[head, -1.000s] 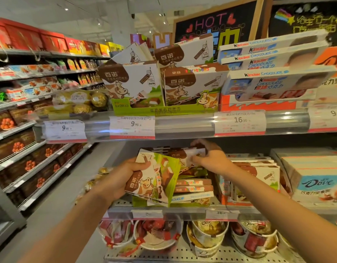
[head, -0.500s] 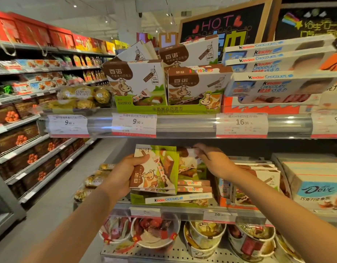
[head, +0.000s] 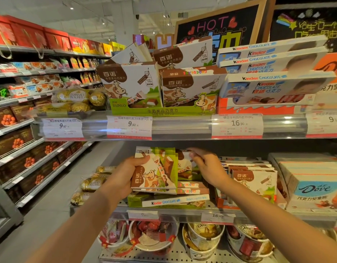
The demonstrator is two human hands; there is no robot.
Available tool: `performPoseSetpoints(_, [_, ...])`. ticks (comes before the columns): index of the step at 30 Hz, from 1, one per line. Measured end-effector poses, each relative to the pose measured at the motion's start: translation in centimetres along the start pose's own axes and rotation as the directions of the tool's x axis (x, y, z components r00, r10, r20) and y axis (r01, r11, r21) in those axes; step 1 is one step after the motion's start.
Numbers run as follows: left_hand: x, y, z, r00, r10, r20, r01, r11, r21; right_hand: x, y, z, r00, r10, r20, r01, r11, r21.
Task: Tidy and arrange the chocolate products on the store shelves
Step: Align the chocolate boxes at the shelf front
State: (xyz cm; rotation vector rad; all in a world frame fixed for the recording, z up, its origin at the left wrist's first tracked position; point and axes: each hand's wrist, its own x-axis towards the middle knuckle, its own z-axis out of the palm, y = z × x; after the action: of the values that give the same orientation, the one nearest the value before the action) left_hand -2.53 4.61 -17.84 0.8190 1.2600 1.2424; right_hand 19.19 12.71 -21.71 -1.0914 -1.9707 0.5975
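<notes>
My left hand [head: 124, 175] grips a small stack of white, brown and green cow-print Bainuo chocolate boxes [head: 154, 173], held upright at the front of the middle shelf [head: 183, 210]. Just right of it, my right hand [head: 207, 166] pinches the top edge of another upright Bainuo box [head: 184, 168] standing behind the stack. Under both lie flat Bainuo boxes and a Kinder Chocolate box [head: 175, 201] in a green display tray [head: 134, 202]. More Bainuo boxes [head: 255, 183] stand to the right of my right hand.
The upper shelf carries Bainuo display boxes [head: 131, 86], Kinder boxes [head: 274, 88] and Ferrero Rocher packs [head: 76, 99] behind price tags [head: 128, 126]. A Dove box [head: 313, 188] sits at the right. Tubs of Dove chocolates [head: 201, 236] fill the lower shelf. An aisle opens to the left.
My left hand has raised its stack of boxes from tilted to nearly upright and brought it closer to the box under my right hand. The view has shifted slightly down.
</notes>
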Motion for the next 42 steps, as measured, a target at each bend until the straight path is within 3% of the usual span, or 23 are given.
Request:
performPoseSetpoints(4, [0.1, -0.2, 0.0, 1.000, -0.006, 0.004, 0.006, 1.000, 0.009, 0.0, 0.1, -0.3, 0.998, -0.029, 0.058, 0.031, 0.999, -0.045])
performPoseSetpoints(6, [0.0, -0.2, -0.1, 1.000, -0.010, 0.013, 0.010, 1.000, 0.012, 0.2, -0.2, -0.9, 0.994, -0.041, 0.101, 0.056, 0.987, -0.152])
performPoseSetpoints(10, [-0.3, -0.2, -0.2, 0.999, 0.003, 0.043, -0.004, 1.000, 0.019, 0.3, -1.0, -2.2, 0.982, -0.060, 0.181, 0.145, 0.850, -0.507])
performPoseSetpoints(14, [-0.9, -0.2, -0.2, 0.993, 0.056, 0.108, -0.056, 0.998, -0.006, -0.4, -2.0, -2.7, 0.968, -0.019, 0.251, 0.181, 0.746, -0.641])
performPoseSetpoints(16, [-1.3, -0.2, 0.2, 0.986, 0.091, 0.137, -0.095, 0.995, 0.020, -0.8, -3.5, -3.2, 0.960, 0.041, 0.279, 0.116, 0.845, -0.523])
performPoseSetpoints(18, [-1.7, -0.2, 0.7, 0.981, 0.116, 0.159, -0.124, 0.991, 0.044, -1.1, -5.1, -3.6, 0.957, 0.048, 0.287, 0.026, 0.969, -0.247])
performPoseSetpoints(21, [-2.1, -0.1, 1.3, 0.969, 0.160, 0.187, -0.172, 0.984, 0.051, -1.2, -7.1, -3.7, 0.957, -0.011, 0.290, -0.048, 0.979, 0.196])
performPoseSetpoints(22, [-2.2, 0.0, 1.4, 0.962, 0.185, 0.200, -0.197, 0.979, 0.044, -1.0, -7.6, -3.7, 0.944, -0.021, 0.329, -0.063, 0.968, 0.245])
performPoseSetpoints(26, [-2.4, 0.4, 1.8, 0.934, 0.278, 0.225, -0.293, 0.956, 0.033, 0.1, -7.9, -3.6, 0.913, -0.008, 0.407, -0.065, 0.984, 0.164])
performPoseSetpoints(31, [-2.6, 0.8, 1.4, 0.918, 0.358, 0.172, -0.382, 0.915, 0.131, 0.9, -7.3, -3.6, 0.900, 0.143, 0.413, -0.270, 0.925, 0.268])
performPoseSetpoints(34, [-2.5, 1.1, -0.7, 0.876, 0.477, 0.078, -0.477, 0.829, 0.293, 0.7, -7.2, -4.2, 0.917, 0.154, 0.368, -0.268, 0.921, 0.282])
performPoseSetpoints(36, [-2.2, 0.7, -2.1, 0.848, 0.528, 0.042, -0.473, 0.719, 0.510, 0.6, -6.9, -4.6, 0.924, 0.152, 0.352, -0.256, 0.928, 0.271])
performPoseSetpoints(37, [-2.0, 0.4, -2.8, 0.835, 0.547, 0.057, -0.457, 0.634, 0.624, 0.7, -6.7, -4.7, 0.924, 0.169, 0.342, -0.272, 0.921, 0.278])
performPoseSetpoints(39, [-1.4, -0.4, -4.1, 0.803, 0.575, 0.156, -0.421, 0.363, 0.831, 0.9, -6.5, -4.6, 0.929, 0.232, 0.289, -0.326, 0.882, 0.341])
performPoseSetpoints(41, [-0.6, -1.3, -5.0, 0.802, 0.532, 0.271, -0.375, 0.096, 0.922, 1.2, -6.4, -4.3, 0.937, 0.274, 0.216, -0.344, 0.821, 0.455])
performPoseSetpoints(42, [-0.4, -1.7, -5.3, 0.814, 0.501, 0.294, -0.361, 0.039, 0.932, 1.4, -6.4, -4.1, 0.942, 0.283, 0.184, -0.337, 0.789, 0.514])
